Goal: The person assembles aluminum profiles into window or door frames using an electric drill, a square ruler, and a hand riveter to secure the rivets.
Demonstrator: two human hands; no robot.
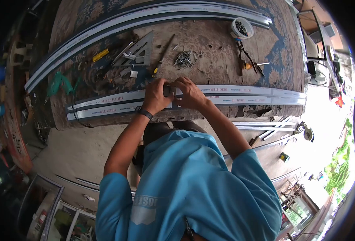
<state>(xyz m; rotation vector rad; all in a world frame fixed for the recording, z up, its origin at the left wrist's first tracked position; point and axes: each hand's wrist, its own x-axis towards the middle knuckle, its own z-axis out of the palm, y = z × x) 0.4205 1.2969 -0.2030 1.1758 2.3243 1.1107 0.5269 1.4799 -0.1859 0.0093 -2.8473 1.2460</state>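
My left hand (158,96), with a dark watch on its wrist, and my right hand (190,93) meet over the middle of the near aluminium profiles (233,90). Between my closed fingertips is a small grey metal piece (173,92), partly hidden by the fingers; its exact kind cannot be made out. The profiles lie side by side along the table's near edge, covered in white film with red lettering. Just beyond my left hand is a screwdriver (156,70) with a yellow and black handle end. A pile of screws (184,59) lies farther back.
Longer film-covered profiles (117,25) run along the table's far side. A metal set square (143,52), a yellow-handled tool (100,55) and a green power tool (60,84) lie to the left. A white tub of small hardware (241,29) and pliers (245,54) stand right.
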